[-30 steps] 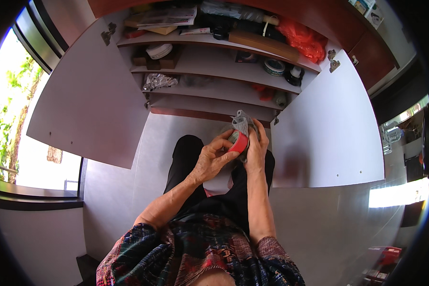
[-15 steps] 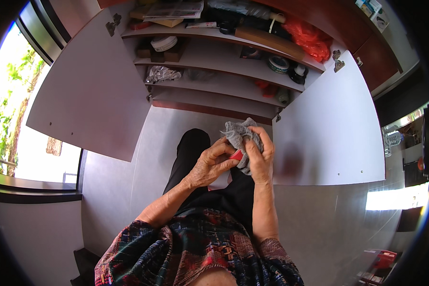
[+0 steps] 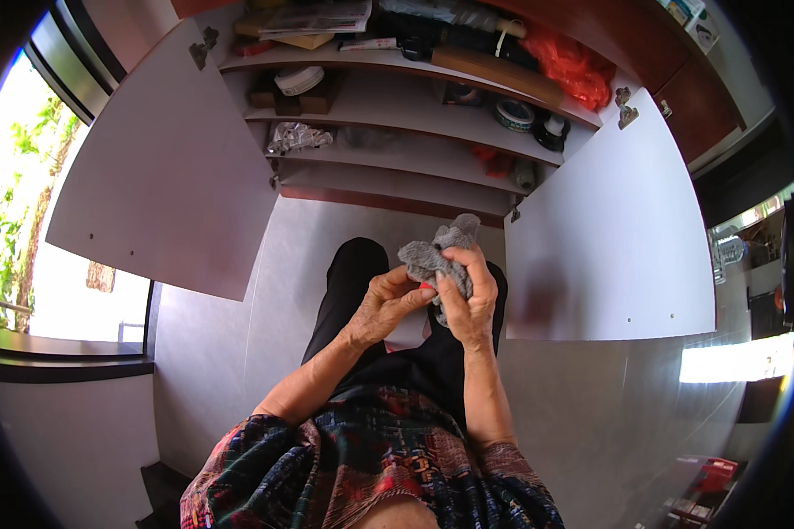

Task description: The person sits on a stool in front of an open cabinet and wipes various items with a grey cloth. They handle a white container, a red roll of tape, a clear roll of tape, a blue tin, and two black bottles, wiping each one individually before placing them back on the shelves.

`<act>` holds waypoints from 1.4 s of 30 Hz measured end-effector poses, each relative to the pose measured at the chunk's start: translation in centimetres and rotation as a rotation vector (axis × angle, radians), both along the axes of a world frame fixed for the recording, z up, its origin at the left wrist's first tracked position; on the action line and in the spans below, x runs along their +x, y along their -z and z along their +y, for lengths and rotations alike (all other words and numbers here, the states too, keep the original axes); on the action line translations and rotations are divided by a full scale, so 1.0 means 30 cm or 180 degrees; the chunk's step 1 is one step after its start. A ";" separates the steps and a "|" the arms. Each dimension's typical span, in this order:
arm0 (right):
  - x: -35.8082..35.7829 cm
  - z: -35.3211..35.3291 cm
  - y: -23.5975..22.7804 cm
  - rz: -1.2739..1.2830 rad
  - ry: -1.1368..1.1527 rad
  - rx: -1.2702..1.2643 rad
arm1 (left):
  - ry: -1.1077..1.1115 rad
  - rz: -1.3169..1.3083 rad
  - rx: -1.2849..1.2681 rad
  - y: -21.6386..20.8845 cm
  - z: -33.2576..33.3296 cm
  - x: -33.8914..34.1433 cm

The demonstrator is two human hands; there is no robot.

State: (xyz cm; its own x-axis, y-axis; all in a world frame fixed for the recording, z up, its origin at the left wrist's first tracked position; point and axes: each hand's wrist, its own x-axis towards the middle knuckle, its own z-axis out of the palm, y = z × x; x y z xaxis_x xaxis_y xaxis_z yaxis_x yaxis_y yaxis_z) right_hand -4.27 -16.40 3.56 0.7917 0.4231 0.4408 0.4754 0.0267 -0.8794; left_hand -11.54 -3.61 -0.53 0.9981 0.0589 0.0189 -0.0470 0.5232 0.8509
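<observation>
Two hands (image 3: pixel 388 306) (image 3: pixel 472 306) pinch grey cloth (image 3: pixel 425 257) and a red object (image 3: pixel 426 286) above grey floor (image 3: pixel 582 406), facing an open cabinet (image 3: pixel 379 95).

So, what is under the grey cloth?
Only a small red part shows, beside the left hand; the grey cloth covers the rest, so its shape cannot be seen.

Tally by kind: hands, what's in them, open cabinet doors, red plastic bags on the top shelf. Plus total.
Hands: 2 (left hand, right hand)
Grey cloth bundle: 1
Red object, mostly hidden: 1
Open cabinet doors: 2 (left door, right door)
Red plastic bag: 1
Total: 7
</observation>
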 end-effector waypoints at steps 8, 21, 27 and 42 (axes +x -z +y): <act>-0.021 -0.014 -0.020 -0.0441 0.0308 0.0117 | 0.0210 -0.0263 -0.0395 -0.027 -0.014 -0.016; -0.045 0.001 0.109 0.1992 0.0665 0.0943 | -0.0175 -0.0261 -0.1360 -0.003 -0.028 0.016; -0.158 -0.012 0.178 0.0697 0.0392 -0.0463 | -0.0376 0.0175 -0.1866 0.023 0.014 0.034; -0.007 -0.001 0.112 -0.0143 0.1032 -0.0628 | -0.0052 0.0150 0.0187 -0.032 -0.004 0.001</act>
State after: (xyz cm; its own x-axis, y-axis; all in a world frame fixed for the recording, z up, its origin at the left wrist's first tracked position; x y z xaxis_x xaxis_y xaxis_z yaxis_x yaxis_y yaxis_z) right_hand -4.48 -16.44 0.21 0.8800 0.2341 0.4133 0.4697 -0.2991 -0.8306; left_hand -11.52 -3.74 0.42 0.9969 0.0752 -0.0241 -0.0143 0.4719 0.8815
